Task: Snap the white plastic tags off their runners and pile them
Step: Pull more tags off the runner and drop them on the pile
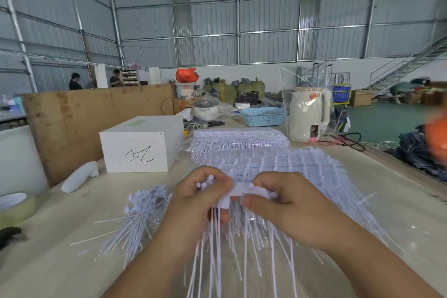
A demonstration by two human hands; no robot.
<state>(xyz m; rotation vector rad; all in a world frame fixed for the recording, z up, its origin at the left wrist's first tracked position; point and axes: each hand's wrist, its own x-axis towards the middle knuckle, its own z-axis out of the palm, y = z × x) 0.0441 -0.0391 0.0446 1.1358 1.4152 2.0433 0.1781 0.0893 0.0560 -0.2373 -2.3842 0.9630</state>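
Note:
A white runner strip of tags (242, 191) is held up over the table between both hands, its long thin stems hanging down toward me. My left hand (198, 198) grips its left end with curled fingers, and several tag heads stick up above the knuckles. Pinching the right part of the strip is my right hand (287, 203), thumb in front. A loose pile of snapped-off tags (137, 220) lies on the table to the left. Behind my hands spreads a large heap of unsnapped tag sheets (278, 164), with a wrapped stack (239, 139) farther back.
A white box with a black scribble (140, 147) stands at the left rear, a white handle-like object (79, 176) beside it and a tape roll (14, 205) at the left edge. A blue basket (263, 116) and a bagged cream kettle (307, 116) stand at the back.

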